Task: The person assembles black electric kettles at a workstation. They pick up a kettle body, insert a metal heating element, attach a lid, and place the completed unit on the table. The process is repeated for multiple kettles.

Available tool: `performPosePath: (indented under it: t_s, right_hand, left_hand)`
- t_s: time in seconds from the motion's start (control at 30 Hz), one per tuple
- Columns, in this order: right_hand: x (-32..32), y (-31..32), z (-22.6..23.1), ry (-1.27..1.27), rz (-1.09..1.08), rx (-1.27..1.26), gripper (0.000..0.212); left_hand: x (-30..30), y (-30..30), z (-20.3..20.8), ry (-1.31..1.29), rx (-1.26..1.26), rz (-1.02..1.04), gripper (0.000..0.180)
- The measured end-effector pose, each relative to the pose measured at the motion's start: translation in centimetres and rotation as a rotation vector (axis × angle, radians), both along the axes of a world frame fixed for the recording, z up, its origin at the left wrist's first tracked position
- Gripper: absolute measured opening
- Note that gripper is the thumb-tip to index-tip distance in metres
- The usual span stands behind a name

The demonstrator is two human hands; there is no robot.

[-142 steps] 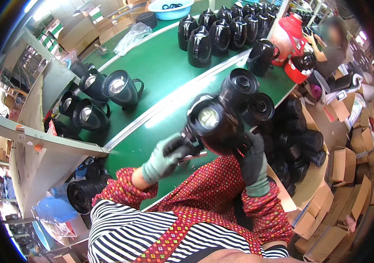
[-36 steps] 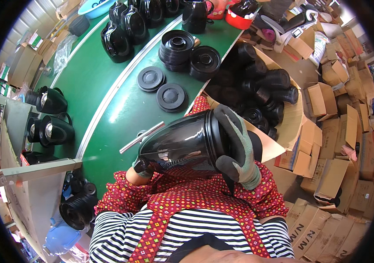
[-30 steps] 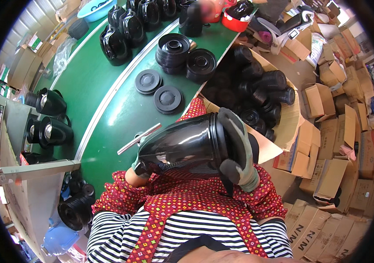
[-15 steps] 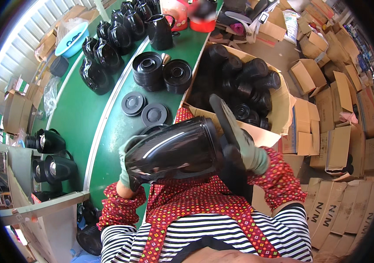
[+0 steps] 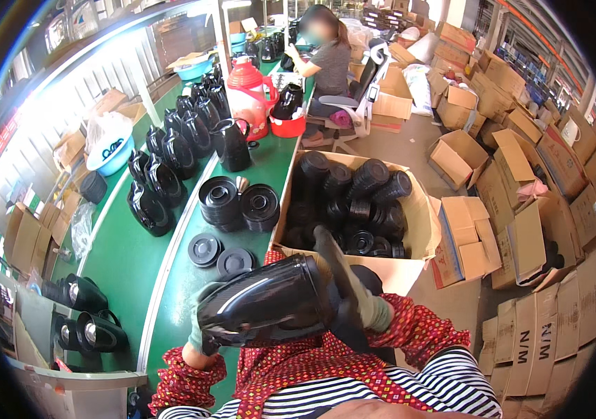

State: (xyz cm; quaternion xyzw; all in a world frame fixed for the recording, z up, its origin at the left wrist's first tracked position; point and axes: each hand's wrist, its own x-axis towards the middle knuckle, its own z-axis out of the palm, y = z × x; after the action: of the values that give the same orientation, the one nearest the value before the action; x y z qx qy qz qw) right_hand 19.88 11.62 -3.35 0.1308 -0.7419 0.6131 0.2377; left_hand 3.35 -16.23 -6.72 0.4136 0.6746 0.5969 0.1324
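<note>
A glossy black jug body [image 5: 270, 300] lies sideways across my lap, in front of the red patterned apron. My left hand [image 5: 204, 318], in a grey-green glove, is wrapped round its left end. At the wide right end, my right hand [image 5: 357, 286] lies with its palm against the base, fingers stretched out past the rim; it is gloved too, with a dark palm. Just beyond the jug, two flat black discs [image 5: 235, 262] rest on the green work surface [image 5: 179, 314]. Behind them stand stacks of round black ringed parts [image 5: 219, 202].
An open carton [image 5: 416, 223] full of black round parts stands ahead to the right. Rows of black jugs [image 5: 179, 153] line the green bench, with a red flask [image 5: 246, 91] farther back. A person [image 5: 333, 63] sits at the far end. Cardboard boxes [image 5: 542, 328] crowd the right side.
The view has tilted up, bringing the far bench and the seated person into sight. Both hands stay on the jug body; the right hand's fingers remain stretched at its base.
</note>
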Motion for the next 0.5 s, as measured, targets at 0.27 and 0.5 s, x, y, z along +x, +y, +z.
performPosePath:
  t_s: [0.27,0.5]
  right_hand:
    - [1.0,-0.9,1.0,-0.858,0.377,-1.15,0.096]
    - [2.3,-1.6,1.2,0.357,0.05,0.179,0.093]
  left_hand:
    - [1.9,0.7,8.7,0.749,-0.151,0.036,0.052]
    - [1.7,0.0,1.5,0.061,-0.213,-0.317,0.071]
